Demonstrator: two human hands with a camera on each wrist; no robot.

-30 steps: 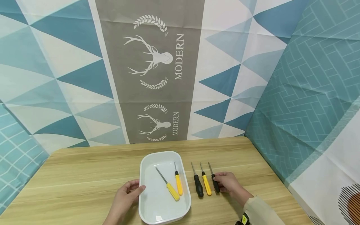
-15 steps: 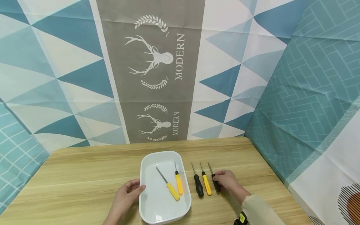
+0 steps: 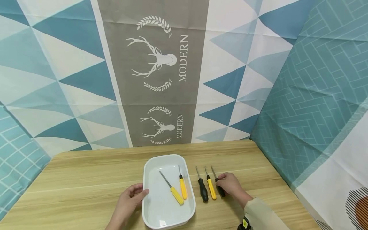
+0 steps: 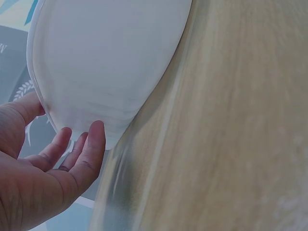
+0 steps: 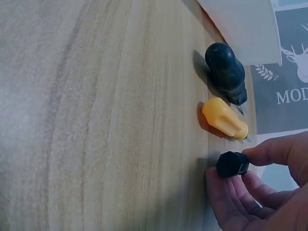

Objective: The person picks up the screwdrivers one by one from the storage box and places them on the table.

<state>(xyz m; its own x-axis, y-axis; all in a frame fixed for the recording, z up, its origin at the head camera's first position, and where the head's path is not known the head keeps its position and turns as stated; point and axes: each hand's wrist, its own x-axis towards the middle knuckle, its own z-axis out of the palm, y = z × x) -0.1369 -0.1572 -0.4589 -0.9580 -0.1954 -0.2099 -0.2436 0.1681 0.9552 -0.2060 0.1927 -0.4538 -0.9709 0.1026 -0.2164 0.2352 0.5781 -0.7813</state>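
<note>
My left hand holds the left side of a white rectangular tray, its thumb over the rim and its fingers against the outer wall in the left wrist view. Two screwdrivers lie inside: a clear-yellow-handled one and an orange-yellow one with a black collar. Right of the tray, my right hand pinches the black handle of a slim screwdriver between thumb and fingers, at or just over the tabletop. Beside it lie a yellow-handled screwdriver and a thicker black-handled screwdriver, roughly parallel.
The wood-grain table reaches back to a patterned cloth hanging behind it. Another teal cloth hangs along the right side.
My right hand has shifted slightly left, and the tip of the slim black screwdriver has moved nearer the yellow one. Left hand and tray stay put.
</note>
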